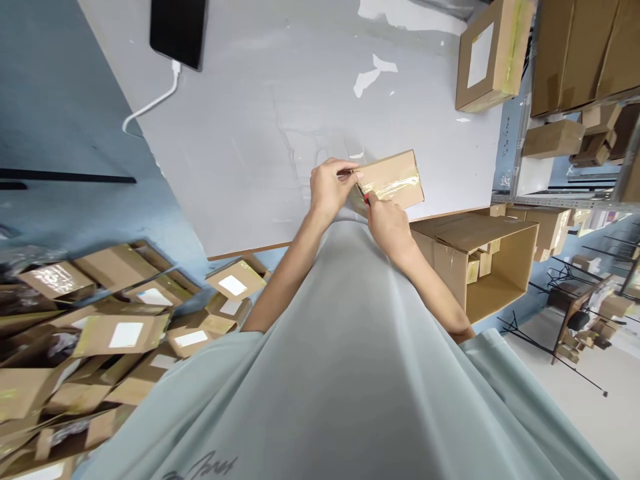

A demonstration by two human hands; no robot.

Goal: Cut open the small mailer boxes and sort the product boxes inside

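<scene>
A small cardboard box [393,175] with shiny clear tape along its top lies near the front edge of the table. My left hand [327,187] is closed at the box's left end, its thumb and fingers gripping the edge there. In my right hand [391,225] is a small cutter [367,198] with a red part and a dark, thin blade. The blade slants toward my left fingertips, at the taped left end of the box. Most of the cutter's handle is hidden inside my right fist.
A phone [177,30] with a white cable [155,101] lies at the table's far left. A labelled box [487,63] stands far right. Paper scraps [373,75] dot the grey table [240,133]. A large open carton [445,250] stands right; many boxes [123,335] pile up on the left floor.
</scene>
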